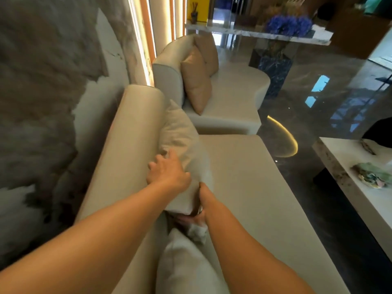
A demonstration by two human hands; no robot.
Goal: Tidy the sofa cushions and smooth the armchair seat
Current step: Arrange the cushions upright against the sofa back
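A pale beige cushion leans against the backrest of the cream sofa. My left hand lies flat on the cushion's upper near side, fingers spread. My right hand grips the cushion's lower near corner, mostly hidden under the fabric. A second beige cushion lies at the bottom of the view between my forearms. Farther back stands a cream armchair with two tan cushions upright against its back.
A white coffee table with a greenish object stands at right. The dark glossy floor runs between the sofa and the table. A marble console with blue flowers is at the back. A marbled wall lies to the left.
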